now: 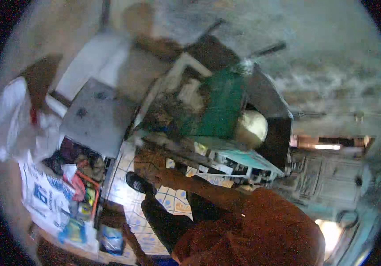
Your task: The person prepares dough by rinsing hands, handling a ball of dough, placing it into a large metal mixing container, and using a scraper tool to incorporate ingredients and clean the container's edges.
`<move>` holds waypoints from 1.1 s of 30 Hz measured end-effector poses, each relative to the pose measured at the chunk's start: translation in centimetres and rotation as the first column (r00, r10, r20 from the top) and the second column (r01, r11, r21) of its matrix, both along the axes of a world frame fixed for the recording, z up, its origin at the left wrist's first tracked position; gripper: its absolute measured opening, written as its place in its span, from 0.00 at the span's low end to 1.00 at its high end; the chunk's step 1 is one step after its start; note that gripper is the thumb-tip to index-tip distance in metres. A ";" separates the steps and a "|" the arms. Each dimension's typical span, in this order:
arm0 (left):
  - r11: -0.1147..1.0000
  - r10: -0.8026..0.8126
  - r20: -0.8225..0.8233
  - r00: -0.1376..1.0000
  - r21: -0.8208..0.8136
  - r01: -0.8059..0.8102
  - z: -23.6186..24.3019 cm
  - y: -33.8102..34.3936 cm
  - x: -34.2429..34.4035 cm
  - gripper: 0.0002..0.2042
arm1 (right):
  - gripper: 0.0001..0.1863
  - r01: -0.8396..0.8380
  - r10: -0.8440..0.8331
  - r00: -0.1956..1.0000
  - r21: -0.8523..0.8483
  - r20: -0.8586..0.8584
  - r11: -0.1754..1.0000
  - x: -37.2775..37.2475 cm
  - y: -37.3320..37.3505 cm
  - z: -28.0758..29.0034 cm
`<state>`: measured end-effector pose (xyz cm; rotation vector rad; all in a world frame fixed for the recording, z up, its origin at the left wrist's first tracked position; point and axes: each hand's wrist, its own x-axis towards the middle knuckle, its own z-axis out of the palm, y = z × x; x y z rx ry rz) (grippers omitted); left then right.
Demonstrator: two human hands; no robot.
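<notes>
The whole picture is tilted and smeared by motion. From the reddish-brown sleeve at lower right, my right forearm reaches left, ending in my right hand (154,176) above the tiled floor. A brown, blurred shape (148,159) lies right beside that hand; whether I hold it, I cannot make out. Lower left, a dark forearm leads up to what looks like my left hand (114,216), in shadow. Its fingers do not show clearly. Close by it is a blue and white packet (112,240). My dark shoe (139,182) shows just left of my right hand.
Patterned tiles (168,197) cover the floor. A grey-topped unit (97,113) stands left, above a white printed sack (48,195) and an orange-edged crate (95,195). Beyond are a green panel (221,104), a pale round object (252,127) and a blurred person (141,66).
</notes>
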<state>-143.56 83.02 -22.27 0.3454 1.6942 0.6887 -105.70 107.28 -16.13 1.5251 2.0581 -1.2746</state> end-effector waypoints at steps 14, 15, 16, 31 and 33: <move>0.534 -0.317 -0.421 0.850 0.661 0.527 27.1 34.7 41.0 0.19 | 0.11 0.849 -0.734 0.525 0.207 -0.430 0.486 27.9 -10.1 32.8; 0.535 -0.313 -0.446 0.839 0.647 0.543 28.5 35.2 43.3 0.19 | 0.11 0.891 -0.813 0.453 0.182 -0.364 0.415 30.2 -11.4 33.4; 0.559 -0.275 -0.478 0.834 0.627 0.543 29.9 35.8 45.6 0.20 | 0.11 0.925 -0.879 0.378 0.163 -0.291 0.343 32.6 -12.3 33.8; 0.634 -0.149 -0.532 0.833 0.595 0.494 31.1 37.2 49.1 0.29 | 0.15 0.618 -0.680 0.733 0.450 -0.031 0.645 46.1 -10.0 30.0; 0.647 -0.139 -0.502 0.854 0.607 0.462 31.9 36.8 49.9 0.29 | 0.17 0.500 -0.577 0.800 0.348 0.164 0.793 45.2 -8.3 29.4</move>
